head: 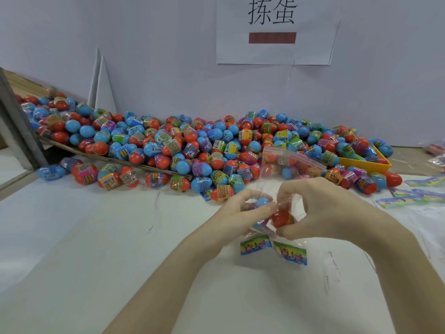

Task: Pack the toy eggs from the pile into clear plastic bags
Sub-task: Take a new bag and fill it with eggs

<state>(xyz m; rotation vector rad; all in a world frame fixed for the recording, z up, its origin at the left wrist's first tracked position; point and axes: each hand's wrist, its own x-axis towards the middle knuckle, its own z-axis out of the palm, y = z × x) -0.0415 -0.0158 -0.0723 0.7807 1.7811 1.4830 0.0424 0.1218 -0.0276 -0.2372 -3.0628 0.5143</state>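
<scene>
Left hand (243,208) pinches a blue egg (262,202); right hand (320,208) grips the clear bag (284,179) around a red egg (281,218), near the pile (192,143).

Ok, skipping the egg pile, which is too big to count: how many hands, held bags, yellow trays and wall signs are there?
Hands: 2, the left hand and the right hand, both gripping the bag
Clear bag held: 1
Yellow tray: 1
Paper sign on the wall: 1
Total: 5
</scene>
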